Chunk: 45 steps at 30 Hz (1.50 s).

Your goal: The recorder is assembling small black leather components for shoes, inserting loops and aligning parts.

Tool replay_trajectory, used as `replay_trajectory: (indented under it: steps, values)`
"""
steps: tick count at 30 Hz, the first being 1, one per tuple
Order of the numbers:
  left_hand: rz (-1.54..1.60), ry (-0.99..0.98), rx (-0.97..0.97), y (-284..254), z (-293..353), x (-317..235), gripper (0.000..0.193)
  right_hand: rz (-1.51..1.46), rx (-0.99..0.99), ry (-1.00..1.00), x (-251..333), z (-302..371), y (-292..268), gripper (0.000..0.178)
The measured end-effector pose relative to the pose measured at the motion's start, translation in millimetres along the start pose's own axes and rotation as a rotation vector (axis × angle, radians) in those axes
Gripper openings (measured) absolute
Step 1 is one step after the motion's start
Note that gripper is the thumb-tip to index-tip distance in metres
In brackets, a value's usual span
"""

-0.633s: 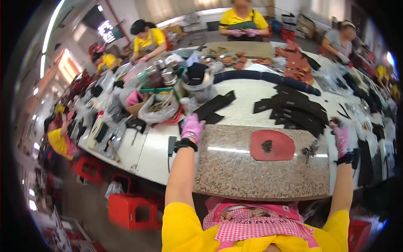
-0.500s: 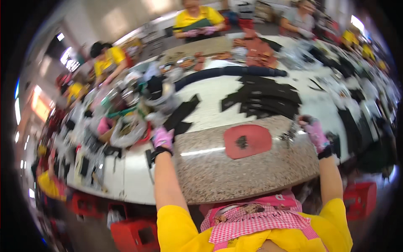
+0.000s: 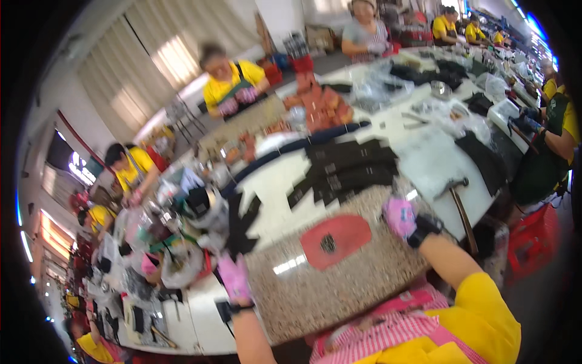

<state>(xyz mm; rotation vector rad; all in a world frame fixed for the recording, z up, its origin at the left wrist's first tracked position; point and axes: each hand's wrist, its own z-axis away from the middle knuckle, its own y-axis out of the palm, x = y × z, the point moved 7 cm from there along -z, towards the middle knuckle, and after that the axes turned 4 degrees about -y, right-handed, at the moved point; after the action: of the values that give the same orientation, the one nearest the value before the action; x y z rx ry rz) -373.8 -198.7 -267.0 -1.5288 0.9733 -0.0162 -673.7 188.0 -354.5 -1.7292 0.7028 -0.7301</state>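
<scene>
Pink-gloved left hand and right hand rest empty at the granite slab's edges. Red leather piece lies between, at twelve o'clock; picking it up looks next.

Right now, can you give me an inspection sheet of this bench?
Surface: speckled granite slab on a white table.
Job's things: red leather piece with a small dark part on it, lying on the slab.
Clutter: black cut pieces; wooden-handled hammer; plastic bags and tubs.
Hands: left hand and right hand in pink gloves, at the slab's edges; grip unclear.
Cables: nothing seen.
Surroundings: seated co-workers in yellow shirts; curtained windows.
</scene>
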Motion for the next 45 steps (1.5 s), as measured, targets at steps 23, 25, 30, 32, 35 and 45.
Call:
replay_trajectory:
  steps: [23, 25, 30, 32, 35, 45]
  values:
    - [0.863, -0.259, 0.637, 66.3, 189.5, -115.1, 0.052, -1.245, 0.003, -0.090, 62.8, 51.2, -75.9, 0.014]
    - [0.797, -0.258, 0.701, 71.1, 191.6, -122.6, 0.052, -1.261, -0.036, -0.165, 71.5, 64.4, -79.0, 0.014]
    - [0.738, -0.214, 0.728, 73.7, 204.1, -125.1, 0.051, -1.234, -0.032, -0.533, 101.9, 92.1, -103.9, 0.014]
    - [0.741, -0.203, 0.671, 79.2, 207.7, -121.8, 0.052, -1.304, 0.036, -0.523, 112.5, 101.0, -102.1, 0.015]
    - [0.830, -0.037, 0.570, 107.2, 195.9, -110.3, 0.053, -1.484, 0.159, -0.334, 116.7, 99.9, -98.6, 0.015]
    - [0.972, -0.108, 0.660, 50.7, 192.3, -166.7, 0.041, -1.247, 0.074, -0.413, 119.3, 72.7, -122.1, 0.012]
